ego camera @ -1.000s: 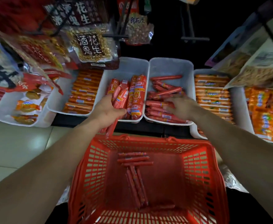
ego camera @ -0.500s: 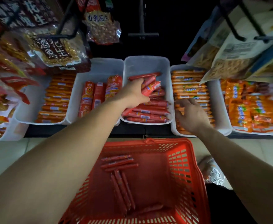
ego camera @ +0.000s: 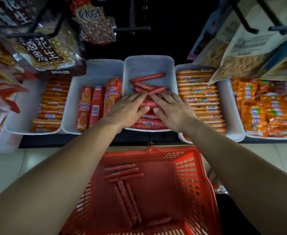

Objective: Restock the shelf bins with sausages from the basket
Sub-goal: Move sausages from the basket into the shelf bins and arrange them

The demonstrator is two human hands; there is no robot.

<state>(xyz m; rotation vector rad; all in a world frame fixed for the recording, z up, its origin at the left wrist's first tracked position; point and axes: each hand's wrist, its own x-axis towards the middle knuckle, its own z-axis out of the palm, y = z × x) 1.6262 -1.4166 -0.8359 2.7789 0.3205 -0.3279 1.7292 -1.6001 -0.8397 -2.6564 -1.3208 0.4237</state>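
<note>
A white middle bin (ego camera: 170,72) holds a pile of thin red sausages (ego camera: 147,77). My left hand (ego camera: 127,110) and my right hand (ego camera: 171,110) lie side by side on that pile, fingers straight and pointing away from me, pressing the sausages flat. Neither hand grips anything. Below them the red plastic basket (ego camera: 190,177) stands on the floor with several thin red sausages (ego camera: 122,173) lying on its bottom.
Left of the middle bin, a white bin (ego camera: 97,70) holds thick red sausages (ego camera: 97,104). Further bins with orange sausage packs (ego camera: 200,97) flank both sides. Snack bags (ego camera: 44,51) hang from hooks overhead. Pale floor tiles (ego camera: 5,168) surround the basket.
My left hand has let go of its red sausages in the middle bin and opened flat. My right hand moved left from the orange-pack bin onto the same pile.
</note>
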